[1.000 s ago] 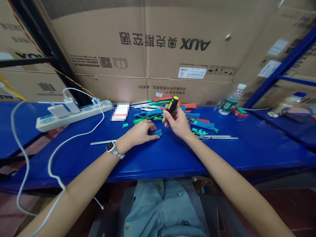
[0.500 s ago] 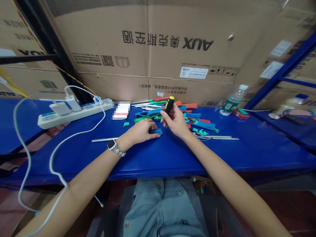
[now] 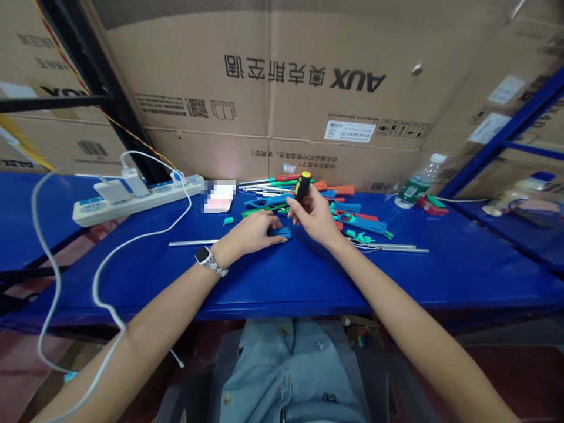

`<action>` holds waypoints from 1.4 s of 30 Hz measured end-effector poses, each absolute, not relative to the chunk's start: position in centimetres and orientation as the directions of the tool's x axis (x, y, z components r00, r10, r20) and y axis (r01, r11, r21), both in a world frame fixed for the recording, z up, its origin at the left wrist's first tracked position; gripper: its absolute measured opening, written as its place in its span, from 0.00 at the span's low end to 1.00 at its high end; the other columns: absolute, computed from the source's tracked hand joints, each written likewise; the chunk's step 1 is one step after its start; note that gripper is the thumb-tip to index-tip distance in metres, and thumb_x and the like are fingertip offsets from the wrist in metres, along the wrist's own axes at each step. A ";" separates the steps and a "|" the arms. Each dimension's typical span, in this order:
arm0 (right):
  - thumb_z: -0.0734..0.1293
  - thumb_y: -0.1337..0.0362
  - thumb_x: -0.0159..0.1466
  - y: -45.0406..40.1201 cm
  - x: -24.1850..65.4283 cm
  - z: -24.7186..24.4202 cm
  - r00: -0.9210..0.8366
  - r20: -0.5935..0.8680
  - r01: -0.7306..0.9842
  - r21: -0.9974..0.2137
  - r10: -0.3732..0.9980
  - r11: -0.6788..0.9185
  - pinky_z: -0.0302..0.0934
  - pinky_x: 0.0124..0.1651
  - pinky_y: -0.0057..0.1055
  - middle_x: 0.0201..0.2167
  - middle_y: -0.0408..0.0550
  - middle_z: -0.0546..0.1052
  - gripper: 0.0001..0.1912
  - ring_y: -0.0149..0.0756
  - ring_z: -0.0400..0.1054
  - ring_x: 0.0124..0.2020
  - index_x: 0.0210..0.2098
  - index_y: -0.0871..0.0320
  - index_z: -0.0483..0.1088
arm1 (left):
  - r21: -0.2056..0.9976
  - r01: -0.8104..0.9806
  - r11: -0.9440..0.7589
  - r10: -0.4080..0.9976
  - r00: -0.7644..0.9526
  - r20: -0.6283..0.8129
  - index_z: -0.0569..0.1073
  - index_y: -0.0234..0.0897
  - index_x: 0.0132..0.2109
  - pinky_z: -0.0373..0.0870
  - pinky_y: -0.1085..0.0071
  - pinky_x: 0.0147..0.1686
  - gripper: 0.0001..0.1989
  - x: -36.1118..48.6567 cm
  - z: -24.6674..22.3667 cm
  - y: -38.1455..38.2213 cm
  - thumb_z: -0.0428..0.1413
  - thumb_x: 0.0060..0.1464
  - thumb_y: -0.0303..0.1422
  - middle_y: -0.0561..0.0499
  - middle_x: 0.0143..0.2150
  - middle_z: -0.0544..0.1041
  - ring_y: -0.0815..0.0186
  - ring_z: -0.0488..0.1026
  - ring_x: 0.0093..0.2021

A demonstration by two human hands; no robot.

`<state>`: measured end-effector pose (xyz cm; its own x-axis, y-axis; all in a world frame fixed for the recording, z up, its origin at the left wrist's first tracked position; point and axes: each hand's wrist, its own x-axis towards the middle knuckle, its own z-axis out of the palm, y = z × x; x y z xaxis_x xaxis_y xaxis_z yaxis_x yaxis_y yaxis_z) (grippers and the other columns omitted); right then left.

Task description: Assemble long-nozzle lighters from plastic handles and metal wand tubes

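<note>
My right hand (image 3: pixel 318 218) is closed around a black-and-yellow screwdriver (image 3: pixel 302 185), held upright with its thin shaft pointing down. Beneath it lies a small blue plastic part (image 3: pixel 281 232), pinched against the table by my left hand (image 3: pixel 252 234). The screwdriver's tip is at the part's right end; exact contact is too small to make out. Just behind my hands is a pile of lighter-like plastic handles in blue, orange, red and green, among them a blue handle (image 3: pixel 363 222). A small green plastic piece (image 3: pixel 228 221) sits left of my left hand.
Metal rods (image 3: pixel 403 248) lie to the right, another rod (image 3: pixel 191 242) to the left. A power strip (image 3: pixel 145 198) with chargers and white cables stands at the left, near a blurred-out phone-like item (image 3: pixel 220 197). A water bottle (image 3: pixel 414 185) is back right. Cardboard boxes (image 3: pixel 299 35) wall the back.
The view has shifted slightly. My left fingers have moved a little on the blue plastic part; the screwdriver stays upright over it in my right hand.
</note>
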<state>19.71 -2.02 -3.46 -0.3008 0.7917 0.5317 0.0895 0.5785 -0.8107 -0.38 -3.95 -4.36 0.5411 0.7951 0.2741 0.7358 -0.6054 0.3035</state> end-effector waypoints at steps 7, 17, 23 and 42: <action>0.68 0.45 0.69 -2.1 19.6 -3.4 -0.300 0.520 0.100 -0.817 0.800 0.568 0.70 0.32 0.39 0.28 0.43 0.76 0.18 0.37 0.70 0.25 0.45 0.51 0.66 | 0.293 0.735 -0.612 0.789 0.540 0.295 0.81 0.37 0.44 0.71 0.61 0.42 0.15 -0.5 -4.7 -3.7 0.64 0.59 0.45 0.44 0.42 0.79 0.54 0.77 0.43; 0.70 0.43 0.68 -2.4 19.6 -3.1 -0.287 0.535 0.077 -0.814 0.795 0.576 0.68 0.28 0.38 0.26 0.41 0.75 0.19 0.36 0.69 0.22 0.41 0.49 0.63 | 0.313 0.730 -0.607 0.794 0.538 0.284 0.80 0.37 0.45 0.72 0.59 0.46 0.15 -0.5 -4.8 -3.6 0.64 0.60 0.44 0.43 0.43 0.80 0.53 0.77 0.46; 0.69 0.42 0.67 -2.5 19.6 -3.0 -0.297 0.522 0.114 -0.812 0.799 0.573 0.70 0.29 0.40 0.27 0.42 0.76 0.20 0.38 0.71 0.23 0.42 0.49 0.64 | 0.327 0.734 -0.594 0.804 0.532 0.266 0.80 0.37 0.44 0.72 0.58 0.47 0.15 -0.5 -4.7 -3.6 0.63 0.60 0.44 0.43 0.45 0.80 0.53 0.76 0.47; 0.73 0.48 0.64 -2.0 19.3 -2.4 -0.273 0.507 0.185 -0.807 0.818 0.561 0.70 0.30 0.41 0.27 0.44 0.78 0.18 0.43 0.75 0.28 0.42 0.49 0.64 | 0.680 0.378 -0.628 0.767 0.153 0.623 0.78 0.38 0.43 0.75 0.67 0.40 0.18 2.3 1.3 -3.5 0.67 0.55 0.47 0.46 0.41 0.83 0.62 0.78 0.40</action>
